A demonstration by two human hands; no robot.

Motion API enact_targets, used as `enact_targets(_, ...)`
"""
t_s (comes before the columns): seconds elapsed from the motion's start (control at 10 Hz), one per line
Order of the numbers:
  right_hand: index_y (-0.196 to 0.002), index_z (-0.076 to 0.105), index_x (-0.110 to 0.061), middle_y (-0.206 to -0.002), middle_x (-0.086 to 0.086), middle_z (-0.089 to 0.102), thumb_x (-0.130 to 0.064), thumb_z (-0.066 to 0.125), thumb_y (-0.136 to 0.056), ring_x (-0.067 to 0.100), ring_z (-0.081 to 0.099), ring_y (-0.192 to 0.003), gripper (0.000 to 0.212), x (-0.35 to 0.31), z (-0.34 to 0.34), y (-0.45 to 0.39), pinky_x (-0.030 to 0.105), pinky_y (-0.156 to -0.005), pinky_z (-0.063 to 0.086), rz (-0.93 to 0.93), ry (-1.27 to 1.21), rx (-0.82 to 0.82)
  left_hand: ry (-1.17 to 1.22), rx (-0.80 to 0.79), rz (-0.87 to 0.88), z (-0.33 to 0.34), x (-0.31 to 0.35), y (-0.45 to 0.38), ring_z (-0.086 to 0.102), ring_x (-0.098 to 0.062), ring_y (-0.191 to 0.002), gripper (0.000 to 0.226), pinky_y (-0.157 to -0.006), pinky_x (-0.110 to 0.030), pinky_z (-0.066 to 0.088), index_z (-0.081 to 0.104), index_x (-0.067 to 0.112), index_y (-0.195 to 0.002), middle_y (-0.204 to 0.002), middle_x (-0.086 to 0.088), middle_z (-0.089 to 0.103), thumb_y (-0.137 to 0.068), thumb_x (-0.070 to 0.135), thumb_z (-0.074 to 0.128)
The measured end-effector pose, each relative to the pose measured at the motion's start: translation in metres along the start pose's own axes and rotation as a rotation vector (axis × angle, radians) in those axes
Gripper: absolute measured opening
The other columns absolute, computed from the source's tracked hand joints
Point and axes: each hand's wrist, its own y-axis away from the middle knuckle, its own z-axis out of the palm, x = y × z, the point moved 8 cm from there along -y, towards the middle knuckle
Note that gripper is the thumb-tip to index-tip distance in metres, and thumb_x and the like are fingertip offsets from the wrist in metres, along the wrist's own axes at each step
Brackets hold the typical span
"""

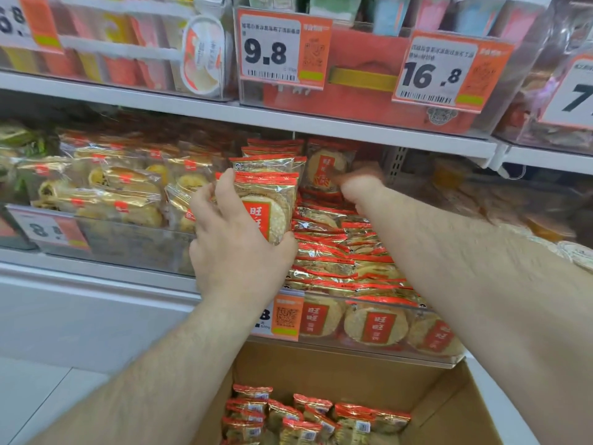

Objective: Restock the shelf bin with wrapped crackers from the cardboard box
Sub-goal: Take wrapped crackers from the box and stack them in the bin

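My left hand [237,239] grips a stack of wrapped crackers [272,200], red-and-gold packets held upright at the left side of the clear shelf bin [426,313]. The bin is packed with several rows of the same packets [337,252]. My right hand [356,184] reaches deep into the back of the bin and touches an upright packet [324,168] there; its fingers are blurred and partly hidden. Below, the open cardboard box [449,409] holds several more packets [298,419].
The shelf board [288,120] above hangs low over the bin. A neighbouring clear bin [128,242] of yellow pastries stands to the left. Price tags [282,48] hang from the upper shelf. White floor tiles [48,390] lie at lower left.
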Motion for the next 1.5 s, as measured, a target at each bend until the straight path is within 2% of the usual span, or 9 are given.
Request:
enact_targets(0.2, -0.102, 0.065, -0.006, -0.090, 0.006, 0.066, -0.045, 0.061, -0.093, 0.020, 0.064, -0.072, 0.040, -0.011, 0.006, 0.001, 0.030, -0.062, 0.055, -0.056, 0.361, 0.034, 0.009, 0.011, 0.013, -0.001, 0.002, 0.001, 0.037, -0.026, -0.131, 0.099, -0.100, -0.047, 0.041, 0.008, 0.031, -0.144, -0.147, -0.004, 0.017, -0.074, 0.047, 0.076)
enact_targets(0.3, -0.095, 0.059, -0.006, -0.092, 0.006, 0.060, -0.016, 0.054, -0.096, 0.016, 0.051, -0.061, 0.011, -0.014, 0.012, 0.004, 0.023, -0.049, 0.040, -0.061, 0.464, -0.012, 0.012, 0.009, 0.017, -0.001, 0.002, 0.001, 0.037, -0.025, -0.131, 0.098, -0.099, -0.047, 0.041, 0.008, 0.031, -0.144, -0.147, -0.004, 0.018, -0.074, 0.047, 0.076)
enact_targets(0.5, -0.125, 0.056, 0.001, -0.114, 0.016, 0.058, -0.006, 0.052, -0.096, 0.030, 0.059, -0.112, 0.030, -0.012, 0.001, 0.012, 0.027, -0.078, 0.042, -0.013, 0.257, -0.073, 0.046, -0.023, 0.021, -0.003, 0.002, 0.002, 0.037, -0.026, -0.132, 0.100, -0.101, -0.050, 0.044, 0.006, 0.035, -0.142, -0.149, -0.001, 0.014, -0.073, 0.049, 0.076)
enact_targets(0.6, -0.121, 0.058, 0.000, -0.123, 0.015, 0.061, -0.010, 0.057, -0.095, 0.028, 0.062, -0.105, 0.029, -0.011, -0.005, 0.015, 0.028, -0.075, 0.046, 0.000, 0.185, -0.079, 0.086, -0.039, 0.030, -0.005, 0.002, 0.002, 0.036, -0.026, -0.132, 0.100, -0.101, -0.052, 0.045, 0.007, 0.037, -0.142, -0.150, 0.001, 0.010, -0.071, 0.049, 0.077)
enact_targets(0.8, -0.101, 0.053, -0.009, -0.089, 0.005, 0.059, -0.030, 0.070, -0.089, 0.014, 0.055, -0.069, 0.029, -0.005, -0.019, 0.024, 0.026, -0.058, 0.047, -0.045, 0.176, -0.023, 0.025, 0.065, 0.096, -0.019, 0.008, 0.002, 0.021, -0.032, -0.141, 0.100, -0.113, -0.055, 0.029, 0.018, 0.020, -0.144, -0.152, -0.014, 0.015, -0.069, 0.050, 0.076)
enact_targets(1.0, -0.127, 0.057, -0.014, -0.099, -0.002, 0.064, -0.034, 0.064, -0.090, 0.012, 0.060, -0.082, 0.043, -0.015, -0.047, 0.091, 0.024, -0.070, 0.047, -0.186, 0.122, 0.093, -0.026, 0.197, 0.478, -0.042, 0.050, 0.031, 0.042, -0.025, -0.113, 0.068, -0.095, -0.042, 0.037, 0.043, 0.014, -0.124, -0.121, -0.008, 0.046, -0.069, 0.049, 0.064)
enact_targets(1.1, -0.092, 0.068, -0.024, -0.073, -0.017, 0.059, -0.024, 0.061, -0.086, 0.008, 0.059, -0.077, 0.009, -0.020, -0.068, 0.151, 0.021, -0.068, 0.043, -0.341, 0.104, 0.153, 0.047, -0.036, 0.449, -0.038, 0.059, 0.050, 0.053, -0.010, -0.085, 0.045, -0.073, -0.031, 0.044, 0.053, 0.025, -0.111, -0.097, 0.012, 0.057, -0.075, 0.050, 0.063)
enact_targets(1.3, -0.064, 0.063, -0.022, -0.053, -0.013, 0.055, -0.012, 0.065, -0.076, -0.001, 0.052, -0.056, 0.016, 0.019, -0.064, 0.252, 0.010, -0.052, 0.037, -0.449, -0.050, 0.042, 0.000, -0.632, 0.525, 0.002, 0.054, 0.107, 0.050, -0.011, -0.066, 0.020, -0.058, -0.030, 0.040, 0.043, 0.031, -0.072, -0.064, 0.015, 0.051, -0.072, 0.043, 0.059)
enact_targets(1.5, -0.069, 0.062, -0.021, -0.060, -0.009, 0.057, -0.017, 0.061, -0.079, 0.010, 0.056, -0.064, 0.011, 0.128, 0.018, 0.271, 0.027, -0.061, 0.046, -0.267, 0.185, -0.249, -0.287, -1.265, 0.462, 0.078, -0.014, 0.170, 0.060, -0.010, -0.084, 0.013, -0.078, -0.034, 0.053, 0.055, 0.032, -0.091, -0.089, 0.013, 0.062, -0.081, 0.035, 0.062)
